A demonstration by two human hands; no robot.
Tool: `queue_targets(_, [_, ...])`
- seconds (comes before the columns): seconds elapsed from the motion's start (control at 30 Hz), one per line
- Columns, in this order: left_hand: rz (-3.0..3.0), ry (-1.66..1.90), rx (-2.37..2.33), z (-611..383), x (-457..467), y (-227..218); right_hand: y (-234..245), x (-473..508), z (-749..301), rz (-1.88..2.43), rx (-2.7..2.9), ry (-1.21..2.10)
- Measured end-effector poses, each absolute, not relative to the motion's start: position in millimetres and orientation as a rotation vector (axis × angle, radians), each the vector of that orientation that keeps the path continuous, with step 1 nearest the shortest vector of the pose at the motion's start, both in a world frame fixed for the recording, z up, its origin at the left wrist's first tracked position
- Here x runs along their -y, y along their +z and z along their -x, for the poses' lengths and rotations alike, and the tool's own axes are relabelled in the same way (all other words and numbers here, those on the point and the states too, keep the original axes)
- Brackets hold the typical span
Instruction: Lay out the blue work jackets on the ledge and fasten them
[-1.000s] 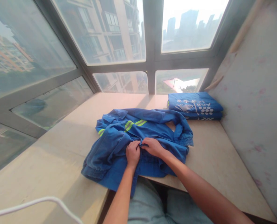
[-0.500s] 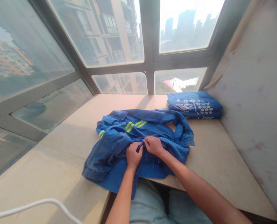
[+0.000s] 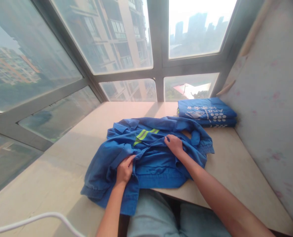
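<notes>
A crumpled blue work jacket (image 3: 151, 158) with yellow-green reflective stripes lies on the pale wooden table (image 3: 62, 174), its hem hanging over the near edge. My left hand (image 3: 124, 171) is closed on a fold of the jacket's front at the lower left. My right hand (image 3: 174, 144) pinches the fabric higher up, near the collar area on the right. The two hands are apart, with the jacket front spread between them.
A stack of folded blue garments (image 3: 207, 112) with white print sits at the table's far right corner, against the wall (image 3: 272, 108). Large windows (image 3: 111, 39) surround the table's far and left sides. A white cord (image 3: 32, 220) curves across the near left. My light blue trousers (image 3: 161, 217) show below.
My hands were together at the jacket's middle; now they have parted, the left going down-left and the right up-right, pulling the jacket front open and flatter.
</notes>
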State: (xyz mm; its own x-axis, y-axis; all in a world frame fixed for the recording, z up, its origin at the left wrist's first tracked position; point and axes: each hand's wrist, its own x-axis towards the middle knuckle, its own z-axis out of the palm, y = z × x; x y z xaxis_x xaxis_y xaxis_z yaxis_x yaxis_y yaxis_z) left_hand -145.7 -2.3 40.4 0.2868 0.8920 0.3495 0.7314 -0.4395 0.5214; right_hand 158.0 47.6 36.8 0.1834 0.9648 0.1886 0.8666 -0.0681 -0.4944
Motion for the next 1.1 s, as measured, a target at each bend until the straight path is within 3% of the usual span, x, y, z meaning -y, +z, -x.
queue_targets(0.23, [-2.448,0.539,-1.599,171.8,-2.9,71.1,43.3,-21.0,-161.5,1.706,1.963,0.096])
queue_targets(0.4, [-2.481,0.840,-1.381,100.2,14.4,97.7,70.4,-22.2,-136.3,1.222,2.237,0.130])
queue_targets(0.57, [-2.243,0.892,-1.613,61.2,-2.6,70.6,70.4,-44.5,-109.0,1.439,2.436,0.415])
queue_targets(0.67, [-2.143,0.869,-1.735,58.7,-12.2,45.4,61.7,-49.7,-105.2,1.518,2.383,0.420])
queue_targets(1.1, [-1.798,0.925,-1.910,63.0,-24.2,26.2,33.0,-30.6,-77.7,1.222,1.989,0.408])
